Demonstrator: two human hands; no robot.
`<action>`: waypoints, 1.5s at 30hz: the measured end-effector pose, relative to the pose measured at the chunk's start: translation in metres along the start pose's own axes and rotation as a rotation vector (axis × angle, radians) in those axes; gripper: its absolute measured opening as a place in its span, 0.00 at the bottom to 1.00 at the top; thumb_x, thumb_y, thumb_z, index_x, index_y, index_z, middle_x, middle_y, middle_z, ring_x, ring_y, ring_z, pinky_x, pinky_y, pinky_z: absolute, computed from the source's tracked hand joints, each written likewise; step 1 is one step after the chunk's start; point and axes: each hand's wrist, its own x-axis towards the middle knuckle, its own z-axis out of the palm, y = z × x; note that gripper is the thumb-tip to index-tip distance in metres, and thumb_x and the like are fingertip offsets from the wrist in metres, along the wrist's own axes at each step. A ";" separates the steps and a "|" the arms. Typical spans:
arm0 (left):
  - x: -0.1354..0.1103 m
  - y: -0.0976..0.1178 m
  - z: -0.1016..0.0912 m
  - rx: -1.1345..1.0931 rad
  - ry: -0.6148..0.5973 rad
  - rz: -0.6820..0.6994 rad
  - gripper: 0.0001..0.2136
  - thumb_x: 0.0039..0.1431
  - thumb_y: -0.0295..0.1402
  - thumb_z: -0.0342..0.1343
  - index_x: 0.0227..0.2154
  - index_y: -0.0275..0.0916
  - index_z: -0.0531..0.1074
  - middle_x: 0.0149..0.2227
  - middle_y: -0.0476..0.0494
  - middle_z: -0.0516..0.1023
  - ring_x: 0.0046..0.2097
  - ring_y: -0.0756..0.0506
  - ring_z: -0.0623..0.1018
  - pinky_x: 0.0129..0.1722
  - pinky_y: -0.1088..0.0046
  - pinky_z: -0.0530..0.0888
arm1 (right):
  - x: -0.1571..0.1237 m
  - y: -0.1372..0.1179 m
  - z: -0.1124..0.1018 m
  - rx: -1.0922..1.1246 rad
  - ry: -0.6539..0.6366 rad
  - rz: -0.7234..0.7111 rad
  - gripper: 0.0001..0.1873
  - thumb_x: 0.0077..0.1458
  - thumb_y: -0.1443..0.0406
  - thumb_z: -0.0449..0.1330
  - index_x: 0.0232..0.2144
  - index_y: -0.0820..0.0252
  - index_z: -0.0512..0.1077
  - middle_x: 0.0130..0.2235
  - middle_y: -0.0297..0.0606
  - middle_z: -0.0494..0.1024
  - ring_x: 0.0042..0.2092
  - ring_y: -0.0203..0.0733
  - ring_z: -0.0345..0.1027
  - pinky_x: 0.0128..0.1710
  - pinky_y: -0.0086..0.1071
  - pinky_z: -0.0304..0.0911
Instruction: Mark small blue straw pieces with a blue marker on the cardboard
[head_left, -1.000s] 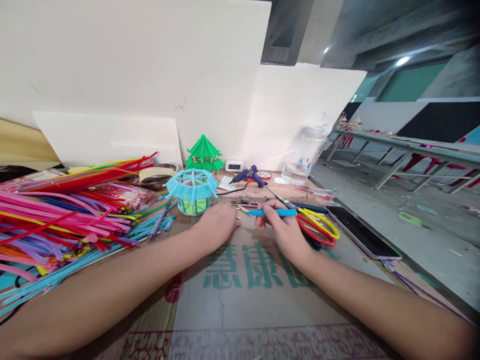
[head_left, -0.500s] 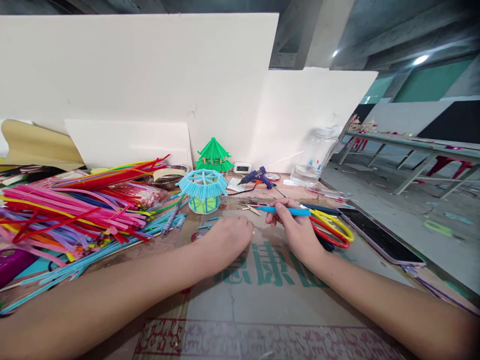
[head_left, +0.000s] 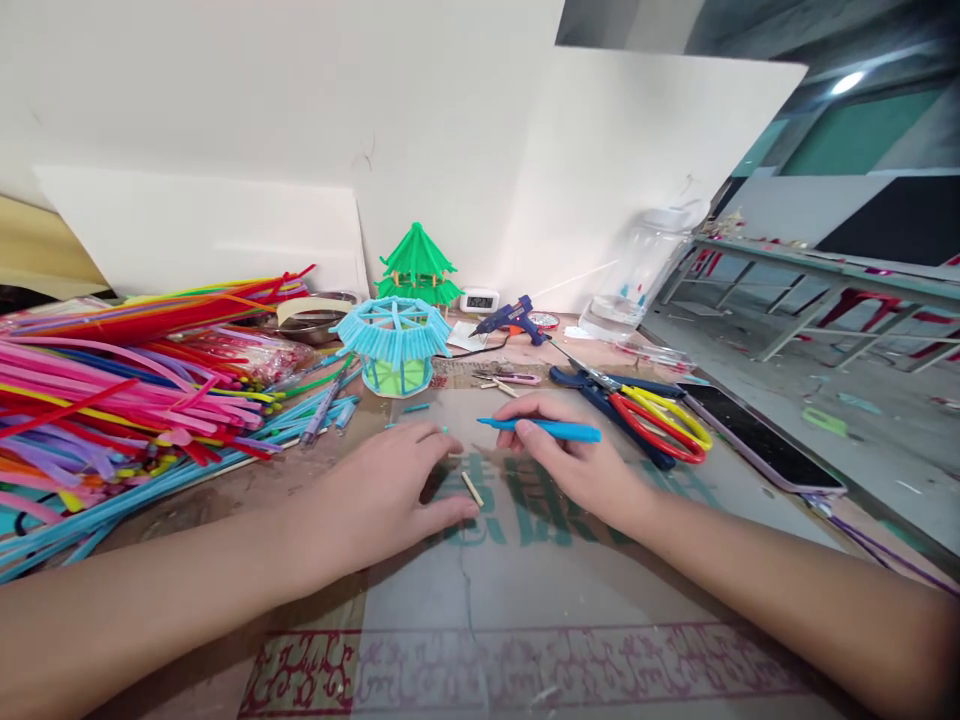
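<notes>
My left hand lies on the cardboard sheet with fingers spread, its thumb and forefinger on either side of a short wooden stick. My right hand is closed on a blue knife-like pen tool, tip pointing left toward the stick. Just beyond the hands stands a small blue straw pavilion, and behind it a green straw pavilion.
A heap of coloured straws fills the left side. Scissors with yellow, red and blue handles and a phone lie to the right. A blue glue gun, small clock, plastic jar and white boards stand at the back.
My left hand pulled back toward me and opened flat around the short stick. My right hand, still holding the blue tool, moved nearer and lowered it toward the stick. The view tilted down.
</notes>
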 end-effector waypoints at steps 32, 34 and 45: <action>0.007 -0.008 0.012 -0.172 -0.013 -0.040 0.15 0.60 0.46 0.59 0.40 0.40 0.71 0.37 0.47 0.72 0.42 0.42 0.73 0.39 0.67 0.67 | -0.002 -0.004 0.001 0.170 -0.202 0.050 0.05 0.64 0.64 0.55 0.35 0.59 0.66 0.29 0.36 0.78 0.29 0.35 0.69 0.28 0.29 0.66; 0.007 -0.009 0.013 -0.183 -0.006 -0.043 0.14 0.60 0.46 0.60 0.39 0.40 0.71 0.37 0.47 0.72 0.41 0.42 0.73 0.38 0.67 0.67 | -0.002 -0.004 0.002 0.109 -0.196 0.035 0.05 0.63 0.64 0.56 0.33 0.58 0.66 0.28 0.36 0.77 0.28 0.35 0.68 0.27 0.29 0.64; 0.006 -0.004 0.011 -0.227 -0.011 -0.087 0.14 0.59 0.45 0.61 0.38 0.41 0.68 0.36 0.49 0.72 0.38 0.44 0.72 0.34 0.69 0.65 | -0.001 -0.004 0.005 0.103 -0.157 0.019 0.04 0.63 0.64 0.55 0.35 0.57 0.65 0.28 0.35 0.76 0.28 0.36 0.69 0.27 0.29 0.64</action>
